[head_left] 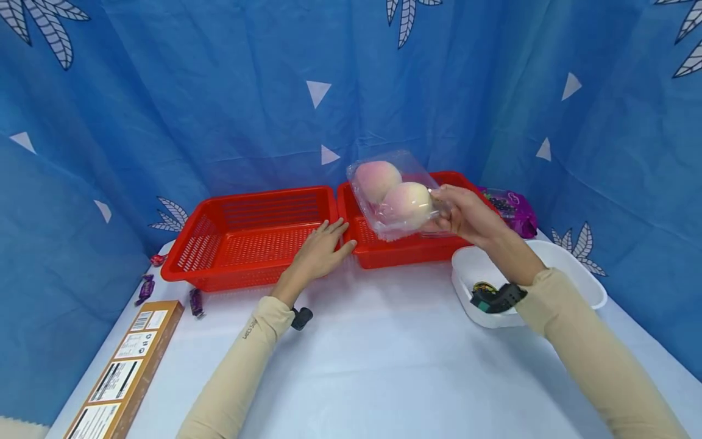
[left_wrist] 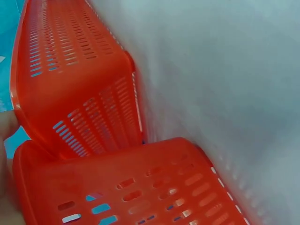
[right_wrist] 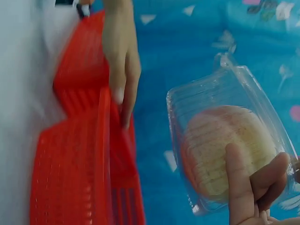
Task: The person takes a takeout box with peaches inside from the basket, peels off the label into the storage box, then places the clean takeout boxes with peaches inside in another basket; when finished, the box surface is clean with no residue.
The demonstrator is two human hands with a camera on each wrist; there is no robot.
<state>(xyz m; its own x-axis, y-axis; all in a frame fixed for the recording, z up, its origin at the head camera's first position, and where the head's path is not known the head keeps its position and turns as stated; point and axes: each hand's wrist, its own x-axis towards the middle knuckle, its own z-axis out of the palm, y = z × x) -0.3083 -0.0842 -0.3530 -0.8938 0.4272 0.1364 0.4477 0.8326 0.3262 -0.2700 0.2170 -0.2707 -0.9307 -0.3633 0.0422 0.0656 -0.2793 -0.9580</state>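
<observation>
My right hand [head_left: 471, 213] grips the corner of a clear plastic clamshell box [head_left: 392, 194], held up tilted over the right red basket [head_left: 408, 251]. Inside are two round, peach-like pieces, pink fading to cream; one peach-like piece [right_wrist: 225, 145] shows large in the right wrist view, behind the fingers. My left hand [head_left: 319, 251] lies with extended fingers over the rims where the left red basket [head_left: 236, 278] meets the right one. In the left wrist view, its fingers [left_wrist: 7, 126] appear at the left edge, right at the rims.
A white tub [head_left: 589, 286] stands at right, with a small dark-and-yellow item partly behind the wrist. Behind it lies a purple package [head_left: 521, 216]. At left are a long brown carton [head_left: 128, 366] with labels, purple-wrapped candies [head_left: 145, 289] and a red one [head_left: 158, 260]. Blue curtains surround the table.
</observation>
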